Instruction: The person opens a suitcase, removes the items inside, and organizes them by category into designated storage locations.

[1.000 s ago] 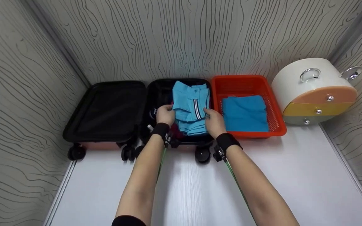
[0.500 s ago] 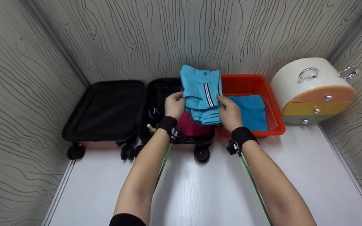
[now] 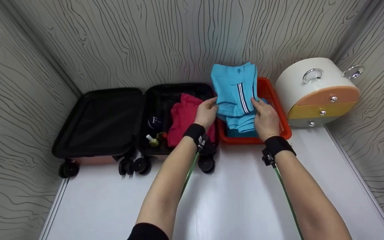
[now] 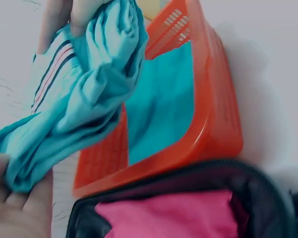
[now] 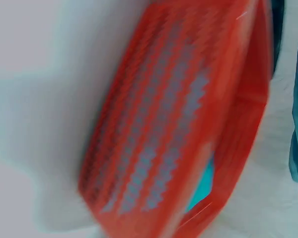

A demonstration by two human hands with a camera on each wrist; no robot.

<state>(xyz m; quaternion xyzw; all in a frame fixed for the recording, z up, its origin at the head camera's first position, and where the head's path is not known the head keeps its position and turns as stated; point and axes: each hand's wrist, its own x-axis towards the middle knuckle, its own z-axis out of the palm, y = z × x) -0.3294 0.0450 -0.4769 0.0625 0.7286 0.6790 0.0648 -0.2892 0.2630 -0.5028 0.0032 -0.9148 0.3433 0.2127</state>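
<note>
Now your left hand [image 3: 206,111] and right hand [image 3: 266,117] both pinch the folded blue shirt [image 3: 237,91] with curled fingers, just above the orange basket [image 3: 280,113]. It could flop open if one side slips, because the folds hang loose.

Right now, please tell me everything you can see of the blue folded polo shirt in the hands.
The light blue folded polo shirt, of soft cloth, has a collar, a button and a dark-and-white striped placket. The left hand and right hand grip its sides, holding it tilted above the orange plastic basket, layers hanging loose below.
</note>
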